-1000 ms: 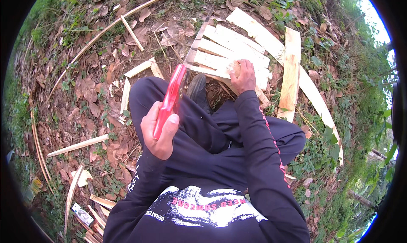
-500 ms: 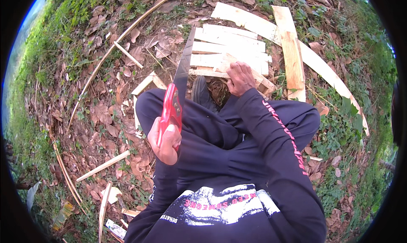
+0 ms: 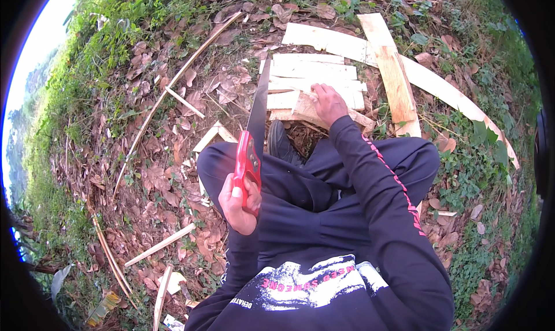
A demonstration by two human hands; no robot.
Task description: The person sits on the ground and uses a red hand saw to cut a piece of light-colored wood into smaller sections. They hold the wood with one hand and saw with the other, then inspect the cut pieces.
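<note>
My left hand (image 3: pixel 240 206) is closed around the red handle of a handsaw (image 3: pixel 247 160). Its long dark blade points away from me, with the tip beside the left ends of several pale wooden slats (image 3: pixel 315 71). These slats lie side by side, forming a low platform in front of my crossed legs. At the slats' near right part, my right hand (image 3: pixel 329 104) has its fingers curled on a short piece of wood (image 3: pixel 303 105), which lies at an angle over the near slat. My palm and fingers partly hide this piece.
A long curved pale plank (image 3: pixel 445 94) runs behind and right of the slats, with a shorter board (image 3: pixel 392 71) across it. Thin wooden strips (image 3: pixel 162 244) and a bent stick (image 3: pixel 165 94) lie among dry leaves on my left. My dark shoe (image 3: pixel 282 143) is just before the slats.
The whole view has shifted a little, so the slats appear lower. My right hand has moved slightly farther over them, and the short piece of wood sits differently. The saw stays in my left hand.
</note>
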